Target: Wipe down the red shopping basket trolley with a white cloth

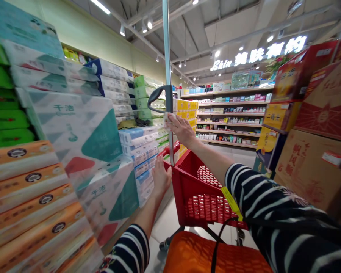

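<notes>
A red plastic shopping cart [184,189] stands in front of me, with a tall metal pole [167,45] rising at its near corner. A dark grey loop handle [168,99] is fixed on the pole. Just below this handle, my right hand [183,129] presses a small white wad, seemingly a cloth or tissue, against the pole; its fingers partly hide it. Lower down, my left hand [161,175] rests by the cart's corner, fingers stretched upward and thumb apart, near the red push bar [170,148]. Nothing shows in the left hand.
Stacked tissue packs [74,125] line the left side. Cardboard cartons [315,167] are piled on the right. Shelves of small bottles and boxes [230,100] stand at the back under a lit sign. An orange basket [213,254] is close below me, with a black strap across it.
</notes>
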`<state>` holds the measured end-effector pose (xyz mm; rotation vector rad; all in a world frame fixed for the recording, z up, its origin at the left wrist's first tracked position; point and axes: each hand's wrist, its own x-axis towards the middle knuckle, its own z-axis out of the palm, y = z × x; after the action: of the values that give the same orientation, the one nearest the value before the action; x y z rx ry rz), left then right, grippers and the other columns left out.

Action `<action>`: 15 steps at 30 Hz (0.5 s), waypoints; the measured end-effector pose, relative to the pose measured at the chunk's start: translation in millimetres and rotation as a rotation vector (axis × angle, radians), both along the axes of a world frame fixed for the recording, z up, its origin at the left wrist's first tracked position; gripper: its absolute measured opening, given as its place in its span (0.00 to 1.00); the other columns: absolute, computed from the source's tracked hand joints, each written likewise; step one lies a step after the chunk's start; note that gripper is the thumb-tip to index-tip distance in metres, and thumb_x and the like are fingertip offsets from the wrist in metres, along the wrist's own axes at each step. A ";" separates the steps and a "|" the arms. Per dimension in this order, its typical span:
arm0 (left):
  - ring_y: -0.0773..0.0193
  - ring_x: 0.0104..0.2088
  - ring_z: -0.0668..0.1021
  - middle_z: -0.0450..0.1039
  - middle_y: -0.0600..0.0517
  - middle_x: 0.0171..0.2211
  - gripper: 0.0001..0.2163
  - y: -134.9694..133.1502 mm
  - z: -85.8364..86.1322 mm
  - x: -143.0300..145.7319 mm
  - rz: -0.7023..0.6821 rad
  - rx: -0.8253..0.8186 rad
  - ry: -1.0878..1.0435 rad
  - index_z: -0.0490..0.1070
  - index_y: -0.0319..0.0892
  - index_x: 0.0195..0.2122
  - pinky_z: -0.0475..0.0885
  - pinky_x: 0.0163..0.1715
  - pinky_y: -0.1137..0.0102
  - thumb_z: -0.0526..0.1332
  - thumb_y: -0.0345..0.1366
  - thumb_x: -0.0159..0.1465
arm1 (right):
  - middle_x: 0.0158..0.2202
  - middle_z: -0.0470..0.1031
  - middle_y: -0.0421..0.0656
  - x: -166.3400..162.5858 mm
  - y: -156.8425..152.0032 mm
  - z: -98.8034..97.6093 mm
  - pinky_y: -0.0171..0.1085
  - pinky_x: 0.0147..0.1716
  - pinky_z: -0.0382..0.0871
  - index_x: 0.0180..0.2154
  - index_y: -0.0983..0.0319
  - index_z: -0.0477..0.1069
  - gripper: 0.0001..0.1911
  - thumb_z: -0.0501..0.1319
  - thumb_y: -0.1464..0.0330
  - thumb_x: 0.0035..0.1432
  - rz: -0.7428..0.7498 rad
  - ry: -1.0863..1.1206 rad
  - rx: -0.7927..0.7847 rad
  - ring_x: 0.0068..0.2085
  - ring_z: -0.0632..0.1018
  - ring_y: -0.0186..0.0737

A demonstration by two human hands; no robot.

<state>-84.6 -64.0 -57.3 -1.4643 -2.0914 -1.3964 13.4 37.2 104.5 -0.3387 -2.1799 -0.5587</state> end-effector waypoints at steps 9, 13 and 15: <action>0.52 0.63 0.53 0.48 0.41 0.63 0.27 -14.7 -42.7 4.8 -0.017 -0.289 0.084 0.47 0.40 0.61 0.52 0.57 0.48 0.50 0.33 0.60 | 0.60 0.59 0.44 17.2 -18.5 -124.0 0.48 0.51 0.59 0.56 0.60 0.60 0.20 0.46 0.72 0.64 0.031 -0.435 -0.052 0.56 0.62 0.47; 0.52 0.63 0.52 0.47 0.42 0.63 0.28 -15.0 -49.6 4.4 0.006 -0.333 0.114 0.47 0.41 0.62 0.50 0.57 0.47 0.50 0.34 0.59 | 0.61 0.56 0.44 19.0 -17.3 -113.6 0.47 0.52 0.58 0.57 0.59 0.59 0.20 0.44 0.71 0.64 0.004 -0.393 -0.085 0.57 0.61 0.46; 0.52 0.63 0.52 0.47 0.42 0.63 0.28 -12.9 -50.6 5.2 0.020 -0.329 0.118 0.47 0.42 0.62 0.50 0.57 0.47 0.51 0.34 0.59 | 0.63 0.53 0.43 15.1 -13.3 -88.6 0.49 0.54 0.55 0.57 0.59 0.58 0.21 0.44 0.71 0.64 -0.026 -0.275 -0.090 0.59 0.58 0.47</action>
<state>-79.4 -76.9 -107.8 -1.5919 -2.3323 -0.9637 28.5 23.9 15.8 -0.3554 -2.4739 -0.5491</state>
